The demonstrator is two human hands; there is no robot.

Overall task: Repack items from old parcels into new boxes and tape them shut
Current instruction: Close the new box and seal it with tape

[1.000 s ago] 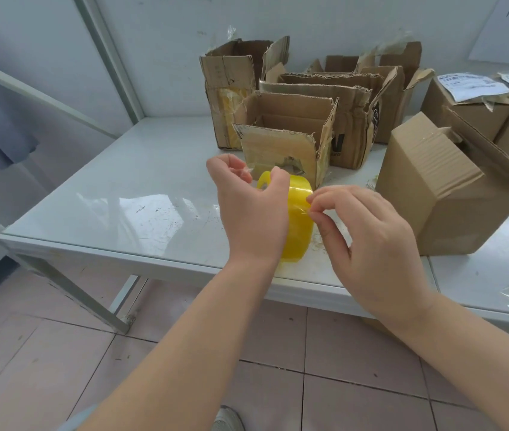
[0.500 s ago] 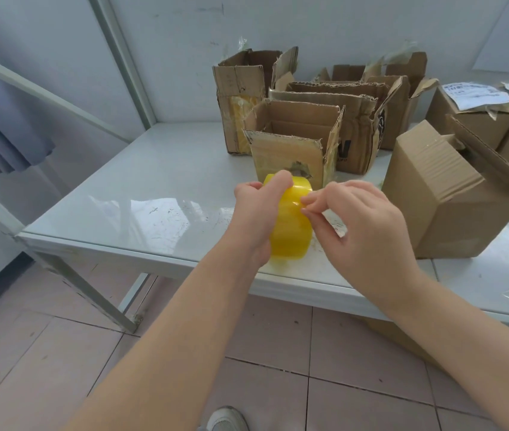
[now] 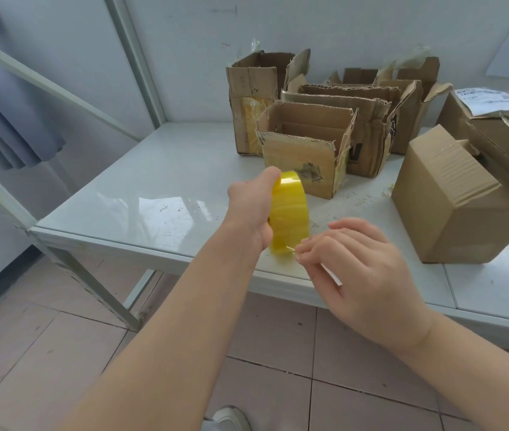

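Tape roll (image 3: pixel 290 213) looks light and rigid, so left hand (image 3: pixel 251 206) just grips it; fingers (image 3: pixel 310 248) of right hand (image 3: pixel 362 275) pinch its flimsy, sticky loose end (image 3: pixel 292 249).

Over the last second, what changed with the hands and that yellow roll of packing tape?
The right hand slid down from the upper side of the yellow roll of packing tape to its lower edge, where its fingertips seem to pinch the tape's end. The left hand keeps gripping the roll, held above the white table; the brown cardboard boxes have not moved.
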